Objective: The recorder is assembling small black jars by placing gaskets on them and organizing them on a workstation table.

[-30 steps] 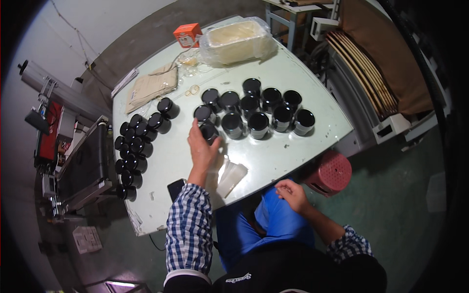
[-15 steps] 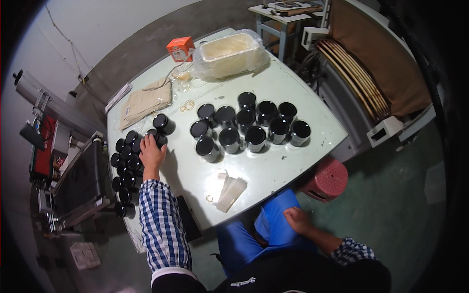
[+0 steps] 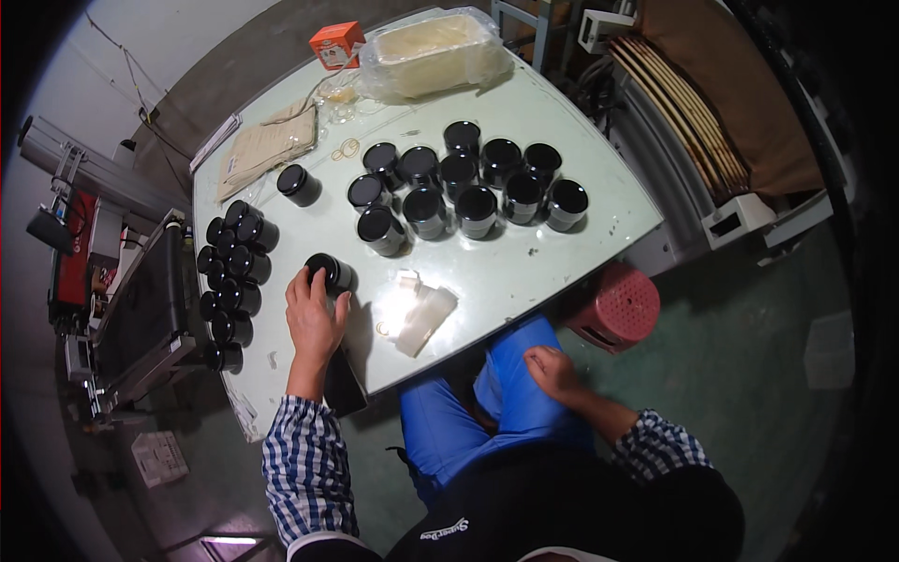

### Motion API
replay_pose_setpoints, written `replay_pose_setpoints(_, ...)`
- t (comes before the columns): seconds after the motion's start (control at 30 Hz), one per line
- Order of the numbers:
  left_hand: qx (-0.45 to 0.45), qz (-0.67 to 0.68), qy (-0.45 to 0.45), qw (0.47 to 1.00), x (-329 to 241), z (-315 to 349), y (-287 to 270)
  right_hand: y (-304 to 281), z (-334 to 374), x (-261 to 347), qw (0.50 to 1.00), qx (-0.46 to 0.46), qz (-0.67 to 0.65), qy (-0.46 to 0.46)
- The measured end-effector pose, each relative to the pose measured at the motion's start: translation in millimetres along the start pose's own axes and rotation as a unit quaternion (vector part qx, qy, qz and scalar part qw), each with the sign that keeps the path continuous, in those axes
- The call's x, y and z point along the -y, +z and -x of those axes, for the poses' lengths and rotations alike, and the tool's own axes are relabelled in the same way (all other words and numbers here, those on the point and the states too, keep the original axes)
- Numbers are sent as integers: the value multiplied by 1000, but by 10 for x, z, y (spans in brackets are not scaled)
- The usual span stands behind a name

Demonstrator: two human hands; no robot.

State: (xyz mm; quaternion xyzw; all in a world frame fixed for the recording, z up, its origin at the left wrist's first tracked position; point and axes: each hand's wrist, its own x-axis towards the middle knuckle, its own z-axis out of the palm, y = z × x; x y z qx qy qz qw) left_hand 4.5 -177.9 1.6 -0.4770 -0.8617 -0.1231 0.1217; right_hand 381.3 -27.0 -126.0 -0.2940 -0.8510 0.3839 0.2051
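My left hand (image 3: 316,323) reaches over the near left part of the table, its fingers curled round a jar with a black lid (image 3: 330,271). The jar stands apart from the others. On my right thigh lies my right hand (image 3: 554,373), fingers curled in with nothing visible in them. A cluster of black-lidded jars (image 3: 248,263) crowds the left edge of the table. Another group of black-lidded jars (image 3: 476,209) stands in the middle, and a single jar (image 3: 298,184) is between the two groups. Pale flat strips (image 3: 423,320) lie nearest the table's front edge.
At the back of the table (image 3: 548,272) are a plastic-wrapped tub (image 3: 426,56), an orange box (image 3: 336,45) and a stack of tan sheets (image 3: 270,150). Small rings (image 3: 346,150) lie near them. A red stool (image 3: 613,307) stands at the right, beside a grey machine (image 3: 646,169).
My left hand has come from the left cluster toward me and slightly right, bringing a jar with it. The view has tilted, so the table sits higher. My right hand stays on the thigh.
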Motion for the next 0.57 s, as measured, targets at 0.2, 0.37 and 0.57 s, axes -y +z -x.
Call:
replay_pose_setpoints(0.2, 73, 137, -38, 987, -569, 238, 89, 85, -2, 14, 1000, 1, -8, -6)
replay_pose_setpoints(0.37, 114, 207, 32, 971, -1030, 111, 228, 24, 106, -232, 999, -30, 10, 17)
replay_pose_setpoints(0.57, 256, 510, -7, 821, -1094, -127, 969, -57, 85, -488, 996, -47, 21, 67)
